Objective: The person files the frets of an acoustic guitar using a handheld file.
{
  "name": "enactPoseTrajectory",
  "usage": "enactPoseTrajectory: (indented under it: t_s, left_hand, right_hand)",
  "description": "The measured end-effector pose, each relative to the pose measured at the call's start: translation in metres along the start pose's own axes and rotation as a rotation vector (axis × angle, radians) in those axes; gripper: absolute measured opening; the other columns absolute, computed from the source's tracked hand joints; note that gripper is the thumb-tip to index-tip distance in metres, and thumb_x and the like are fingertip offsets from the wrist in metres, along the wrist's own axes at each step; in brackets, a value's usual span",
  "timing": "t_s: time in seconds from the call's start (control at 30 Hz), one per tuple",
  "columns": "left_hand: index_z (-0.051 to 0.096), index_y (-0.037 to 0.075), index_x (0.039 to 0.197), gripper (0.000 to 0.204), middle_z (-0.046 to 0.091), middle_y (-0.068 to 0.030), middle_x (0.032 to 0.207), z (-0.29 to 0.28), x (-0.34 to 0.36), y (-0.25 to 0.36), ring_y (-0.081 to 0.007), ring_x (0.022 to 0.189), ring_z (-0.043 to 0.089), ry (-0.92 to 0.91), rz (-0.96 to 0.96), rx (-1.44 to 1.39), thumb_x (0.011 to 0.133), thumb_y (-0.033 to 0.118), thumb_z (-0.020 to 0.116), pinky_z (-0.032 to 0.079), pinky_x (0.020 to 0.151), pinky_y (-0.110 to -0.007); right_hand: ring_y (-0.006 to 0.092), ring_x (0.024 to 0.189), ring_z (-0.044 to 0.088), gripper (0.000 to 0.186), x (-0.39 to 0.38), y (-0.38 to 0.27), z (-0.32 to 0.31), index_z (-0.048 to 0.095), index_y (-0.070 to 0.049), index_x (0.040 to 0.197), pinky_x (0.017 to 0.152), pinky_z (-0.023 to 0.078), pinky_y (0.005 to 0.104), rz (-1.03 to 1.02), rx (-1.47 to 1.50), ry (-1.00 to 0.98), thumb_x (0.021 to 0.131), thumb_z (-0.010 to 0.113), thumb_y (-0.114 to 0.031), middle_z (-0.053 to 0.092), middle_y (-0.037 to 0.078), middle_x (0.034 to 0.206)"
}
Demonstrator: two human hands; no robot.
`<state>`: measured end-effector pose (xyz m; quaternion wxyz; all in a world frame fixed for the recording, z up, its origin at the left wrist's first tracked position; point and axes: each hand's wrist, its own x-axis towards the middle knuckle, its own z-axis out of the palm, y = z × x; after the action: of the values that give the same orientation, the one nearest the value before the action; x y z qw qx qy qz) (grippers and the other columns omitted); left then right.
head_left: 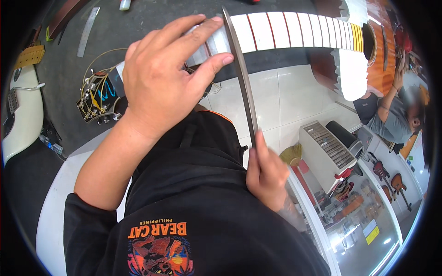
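Observation:
My left hand (168,73) lies across the headstock end of a guitar neck (294,30), fingers stretched out and spread, thumb apart. Greyish covering shows between the fingers, and white strips fill the spaces between the frets farther right. My right hand (269,175), slightly blurred, is closed round the near end of a long, narrow metal file (243,78). The file lies across the neck, its far tip past the far edge, close beside my left fingertips and thumb. Left of my wrist, the dark headstock (99,99) has loose, curling strings.
The orange-brown guitar body (380,60) at right is partly covered in white. A steel ruler (88,32) lies on the dark bench, with a white electric guitar (23,110) at far left. A person (398,110) works at right, above a glass case (363,230) and slotted box (327,154).

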<state>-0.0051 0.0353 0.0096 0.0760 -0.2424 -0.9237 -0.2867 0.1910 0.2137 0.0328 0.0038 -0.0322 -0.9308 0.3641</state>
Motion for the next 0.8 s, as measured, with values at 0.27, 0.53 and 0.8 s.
enactPoseTrajectory:
  t_s: [0.27, 0.53, 0.8]
  left_hand:
    - [0.077, 0.015, 0.120, 0.046, 0.075, -0.0034, 0.120, 0.001, 0.001, 0.000, -0.0214, 0.101, 0.071, 0.002, -0.008, -0.004, 0.078, 0.031, 0.086, 0.051, 0.084, -0.032]
    - [0.077, 0.014, 0.120, 0.047, 0.075, -0.0037, 0.119, 0.001, 0.000, -0.003, -0.0220, 0.099, 0.071, 0.013, -0.002, -0.022, 0.077, 0.030, 0.086, 0.050, 0.082, -0.032]
    - [0.077, 0.014, 0.120, 0.047, 0.074, -0.0041, 0.120, -0.001, 0.001, 0.000, -0.0233, 0.100, 0.071, -0.010, -0.033, -0.034, 0.076, 0.029, 0.087, 0.051, 0.083, -0.032]
  right_hand:
    - [0.0243, 0.055, 0.060, 0.045, 0.103, -0.024, 0.007, 0.062, 0.000, 0.139, 0.057, 0.049, 0.0331, -0.013, -0.081, -0.016, 0.094, 0.066, 0.003, 0.062, 0.016, 0.069]
    - [0.0245, 0.057, 0.063, 0.050, 0.039, -0.007, 0.004, 0.060, 0.004, 0.139, 0.056, 0.050, 0.0330, -0.023, -0.039, -0.007, 0.090, 0.067, 0.007, 0.065, 0.016, 0.071]
    - [0.0224, 0.055, 0.061, 0.047, 0.091, -0.018, 0.013, 0.061, 0.000, 0.140, 0.054, 0.049, 0.0310, -0.045, -0.043, 0.030, 0.093, 0.067, 0.004, 0.062, 0.016, 0.069]
